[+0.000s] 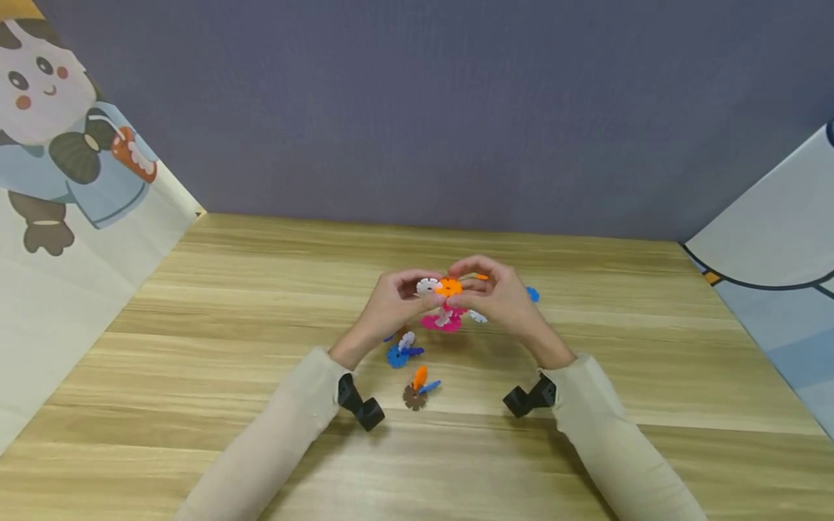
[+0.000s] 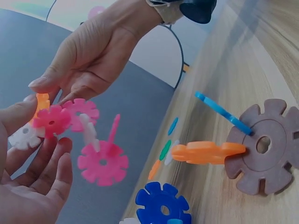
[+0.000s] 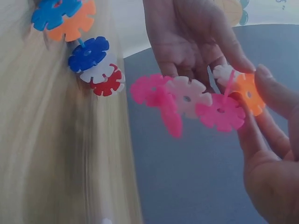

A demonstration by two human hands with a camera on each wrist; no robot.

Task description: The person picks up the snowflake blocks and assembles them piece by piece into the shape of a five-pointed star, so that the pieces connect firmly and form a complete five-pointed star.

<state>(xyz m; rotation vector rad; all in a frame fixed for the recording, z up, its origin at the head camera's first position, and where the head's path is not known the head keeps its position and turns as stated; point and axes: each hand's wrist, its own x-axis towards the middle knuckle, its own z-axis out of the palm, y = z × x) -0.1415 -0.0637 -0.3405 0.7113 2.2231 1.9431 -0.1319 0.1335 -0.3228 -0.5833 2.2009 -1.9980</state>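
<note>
Both hands hold one chain of interlocked plastic snowflake discs above the table, in front of me. My left hand (image 1: 397, 298) grips its left end, close to a white disc (image 1: 427, 286). The right hand (image 1: 498, 293) pinches the orange disc (image 1: 448, 287), thumb against it; both thumbs come close together there. Pink discs (image 2: 103, 163) and a pale disc (image 3: 188, 98) hang from the chain below the fingers, some standing at right angles to others. In the right wrist view, the orange disc's slots lie partly behind the right fingers.
On the wooden table (image 1: 260, 304) lies a brown disc (image 1: 415, 397) with an orange and a blue one slotted upright. A blue disc cluster (image 1: 397, 356) lies behind it. Farther right are a white disc (image 1: 478, 316) and a blue disc (image 1: 533, 294). A dark panel (image 1: 430, 116) stands behind.
</note>
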